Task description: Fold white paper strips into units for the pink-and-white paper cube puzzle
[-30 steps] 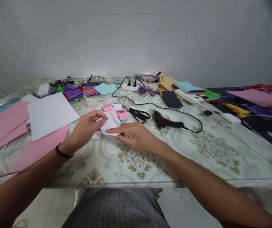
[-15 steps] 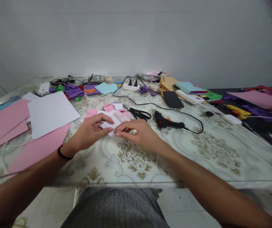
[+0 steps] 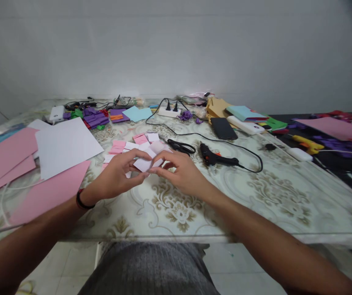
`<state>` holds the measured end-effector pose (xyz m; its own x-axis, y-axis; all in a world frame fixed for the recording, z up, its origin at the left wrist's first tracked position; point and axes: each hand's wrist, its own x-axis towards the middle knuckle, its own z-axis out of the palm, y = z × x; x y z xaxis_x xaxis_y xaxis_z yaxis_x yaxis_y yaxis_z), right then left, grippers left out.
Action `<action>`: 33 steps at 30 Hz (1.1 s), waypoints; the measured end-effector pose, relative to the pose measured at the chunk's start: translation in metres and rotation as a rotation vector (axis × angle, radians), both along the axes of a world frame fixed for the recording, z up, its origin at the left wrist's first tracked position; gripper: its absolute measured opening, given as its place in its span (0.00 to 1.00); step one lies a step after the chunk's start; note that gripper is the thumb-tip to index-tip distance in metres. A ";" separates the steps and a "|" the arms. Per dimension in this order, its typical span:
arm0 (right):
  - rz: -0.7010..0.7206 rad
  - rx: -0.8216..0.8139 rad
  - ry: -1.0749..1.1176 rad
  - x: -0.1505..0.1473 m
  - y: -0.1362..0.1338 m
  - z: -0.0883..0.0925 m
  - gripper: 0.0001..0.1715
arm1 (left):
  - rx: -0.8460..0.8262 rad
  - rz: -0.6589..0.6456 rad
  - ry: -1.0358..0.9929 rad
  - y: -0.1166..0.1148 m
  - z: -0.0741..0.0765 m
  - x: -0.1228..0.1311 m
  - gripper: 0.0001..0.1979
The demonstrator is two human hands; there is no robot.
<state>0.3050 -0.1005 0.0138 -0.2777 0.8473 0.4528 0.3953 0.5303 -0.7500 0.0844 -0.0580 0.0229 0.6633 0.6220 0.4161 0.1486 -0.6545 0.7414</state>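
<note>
Between my two hands is a small piece of white paper (image 3: 143, 164), held just above the table. My left hand (image 3: 119, 174) is closed on its left side, thumb below and fingers above. On the right side, my right hand (image 3: 182, 172) pinches it between thumb and fingertips. Small folded pink pieces (image 3: 117, 146) and white pieces (image 3: 153, 138) lie just behind my hands, partly hidden by them. Black-handled scissors (image 3: 181, 146) rest beyond my right hand, their blades largely covered.
A black glue gun (image 3: 219, 157) with its cord lies to the right, near a dark phone (image 3: 223, 128). White sheets (image 3: 67, 147) and pink sheets (image 3: 53, 192) spread at left. Purple strips (image 3: 96, 119) and a power strip (image 3: 170, 112) sit at the back.
The white paper has turned a little in my hands and looks more curved. My left hand has shifted slightly, uncovering more of the pieces behind it.
</note>
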 end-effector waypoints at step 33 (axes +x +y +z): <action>-0.017 -0.259 -0.009 -0.003 0.001 0.003 0.16 | -0.633 0.158 -0.197 0.000 0.003 0.007 0.31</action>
